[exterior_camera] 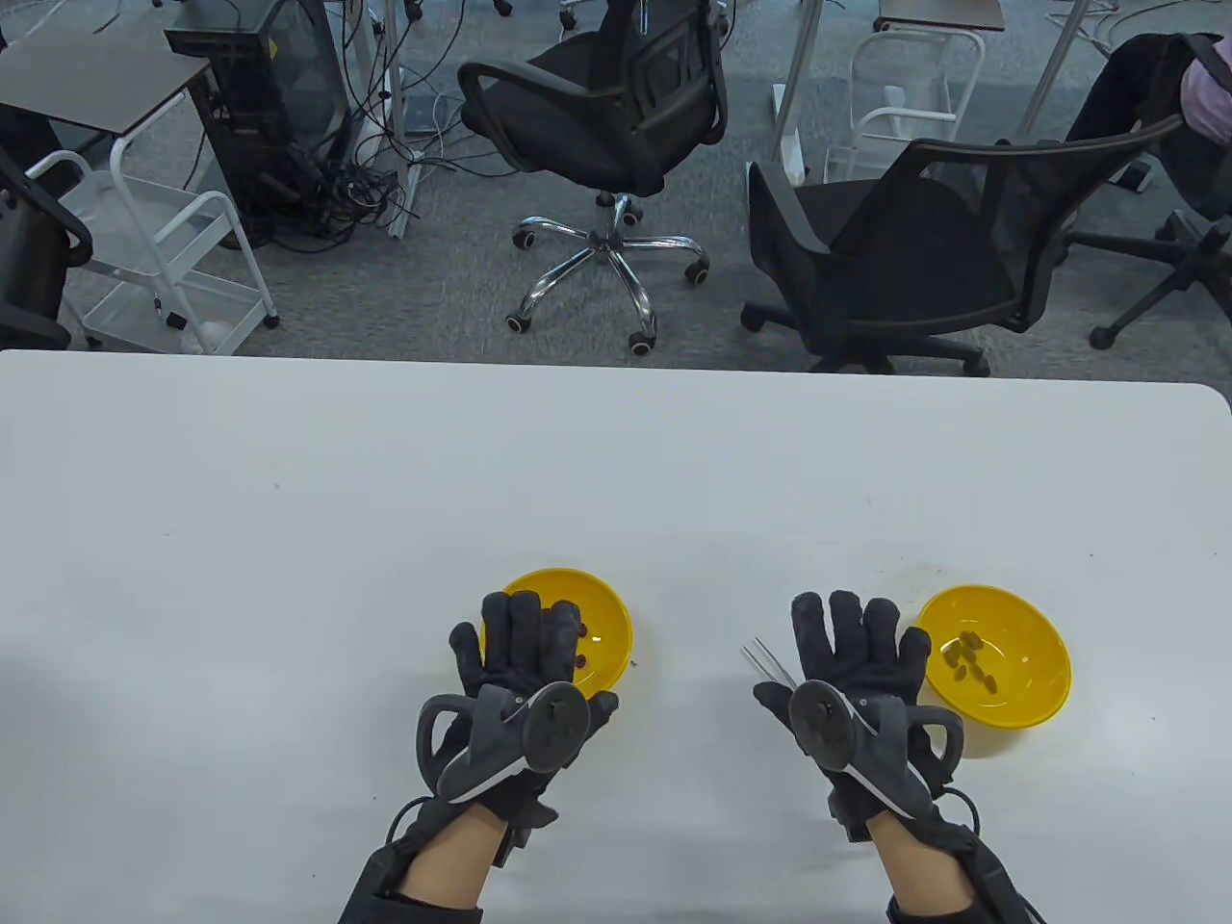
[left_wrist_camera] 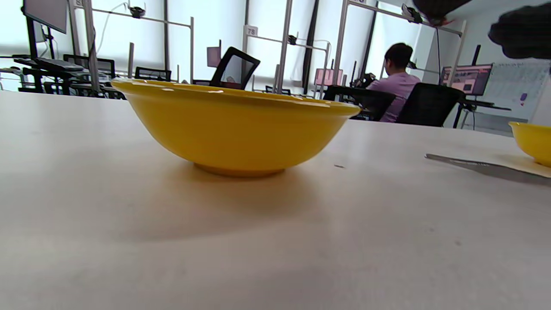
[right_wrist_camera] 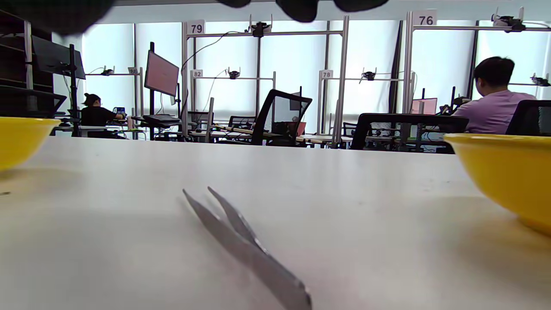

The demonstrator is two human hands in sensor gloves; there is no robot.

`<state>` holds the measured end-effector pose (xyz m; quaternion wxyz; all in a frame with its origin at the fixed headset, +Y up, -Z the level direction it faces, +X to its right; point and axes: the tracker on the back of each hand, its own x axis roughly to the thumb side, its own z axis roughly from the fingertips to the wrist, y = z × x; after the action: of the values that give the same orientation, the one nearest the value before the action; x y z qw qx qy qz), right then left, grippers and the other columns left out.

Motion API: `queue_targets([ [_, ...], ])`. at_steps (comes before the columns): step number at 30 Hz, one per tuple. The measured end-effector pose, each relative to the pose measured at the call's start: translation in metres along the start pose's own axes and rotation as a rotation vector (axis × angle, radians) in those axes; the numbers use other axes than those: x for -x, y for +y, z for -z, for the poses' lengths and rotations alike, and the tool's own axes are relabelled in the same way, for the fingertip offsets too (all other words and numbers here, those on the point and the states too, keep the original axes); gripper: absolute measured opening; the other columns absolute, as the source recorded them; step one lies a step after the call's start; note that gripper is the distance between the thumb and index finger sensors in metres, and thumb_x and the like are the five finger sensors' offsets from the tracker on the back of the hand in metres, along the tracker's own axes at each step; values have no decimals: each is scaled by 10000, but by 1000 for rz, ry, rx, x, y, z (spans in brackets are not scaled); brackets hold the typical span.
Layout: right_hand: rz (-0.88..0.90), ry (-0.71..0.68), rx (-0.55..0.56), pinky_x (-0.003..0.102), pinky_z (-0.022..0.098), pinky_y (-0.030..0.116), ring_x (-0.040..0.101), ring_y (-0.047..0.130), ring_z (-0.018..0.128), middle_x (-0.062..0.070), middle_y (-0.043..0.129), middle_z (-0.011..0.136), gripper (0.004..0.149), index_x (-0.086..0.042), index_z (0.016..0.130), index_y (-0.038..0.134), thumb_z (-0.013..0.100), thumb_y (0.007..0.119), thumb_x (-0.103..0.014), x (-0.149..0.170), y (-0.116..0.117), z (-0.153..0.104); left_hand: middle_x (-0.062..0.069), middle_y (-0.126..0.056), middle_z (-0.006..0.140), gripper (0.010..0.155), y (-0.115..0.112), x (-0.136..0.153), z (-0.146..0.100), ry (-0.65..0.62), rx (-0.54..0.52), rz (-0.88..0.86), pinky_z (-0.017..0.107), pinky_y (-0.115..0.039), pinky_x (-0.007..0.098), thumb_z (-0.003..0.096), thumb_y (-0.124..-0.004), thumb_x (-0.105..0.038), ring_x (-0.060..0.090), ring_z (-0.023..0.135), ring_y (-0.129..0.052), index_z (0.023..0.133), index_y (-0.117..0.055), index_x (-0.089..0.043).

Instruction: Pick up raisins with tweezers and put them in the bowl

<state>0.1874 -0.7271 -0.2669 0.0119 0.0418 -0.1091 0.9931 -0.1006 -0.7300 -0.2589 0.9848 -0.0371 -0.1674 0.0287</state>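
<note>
Metal tweezers (exterior_camera: 768, 664) lie flat on the white table, tips pointing away, just left of my right hand (exterior_camera: 852, 654). That hand is flat with fingers spread and holds nothing. The tweezers also show in the right wrist view (right_wrist_camera: 241, 237) and in the left wrist view (left_wrist_camera: 473, 163). A yellow bowl (exterior_camera: 1035, 688) to the right holds several brownish raisins (exterior_camera: 967, 664). My left hand (exterior_camera: 525, 654) is flat, fingers spread over the near side of a second yellow bowl (exterior_camera: 611, 602) that holds a couple of dark red raisins (exterior_camera: 581, 647). That bowl fills the left wrist view (left_wrist_camera: 232, 125).
The white table (exterior_camera: 385, 500) stretches wide beyond the bowls to its far edge. Two black office chairs (exterior_camera: 616, 115) and a white cart (exterior_camera: 154, 260) stand on the floor behind it. A tiny dark speck (exterior_camera: 632, 662) lies right of the left bowl.
</note>
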Motion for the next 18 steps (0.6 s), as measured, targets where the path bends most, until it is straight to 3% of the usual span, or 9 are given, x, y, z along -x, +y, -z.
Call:
queue_targets([
  [6, -62, -72, -24, 783, 681, 170, 577, 205, 1112, 175, 262, 1190, 958, -253, 1128, 259, 362, 649, -674, -4, 5, 0, 358, 3, 1170, 930, -11, -12, 4, -36, 123, 73, 628, -80, 836, 546, -434, -700, 651, 1062, -1, 1081, 58, -119],
  [18, -102, -70, -44, 787, 676, 168, 579, 206, 1110, 177, 260, 1189, 955, -249, 1129, 262, 365, 655, -667, -7, 1, -1, 361, 0, 1165, 932, -12, -12, 3, -37, 118, 80, 623, -80, 835, 546, -441, -694, 651, 1059, -5, 1079, 52, -109],
])
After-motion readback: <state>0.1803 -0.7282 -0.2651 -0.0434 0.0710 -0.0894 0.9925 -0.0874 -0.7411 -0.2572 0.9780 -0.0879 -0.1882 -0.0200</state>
